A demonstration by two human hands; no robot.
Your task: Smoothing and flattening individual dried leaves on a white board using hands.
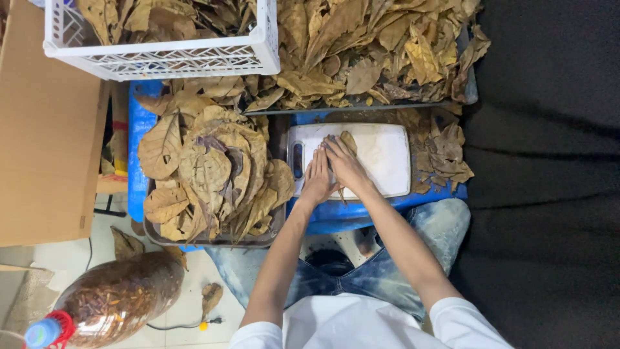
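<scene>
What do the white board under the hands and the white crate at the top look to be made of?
The white board looks like smooth matte plastic: an even white surface with rounded corners and a moulded handle slot. The white crate also seems to be plastic, judging by its thin moulded lattice walls. Both hold dry brown leaves.

A dry, brown, crinkled leaf [347,143] lies flat on the white cutting board [381,161], pinned under the fingers [330,150], its tip poking out just beyond them.
</scene>
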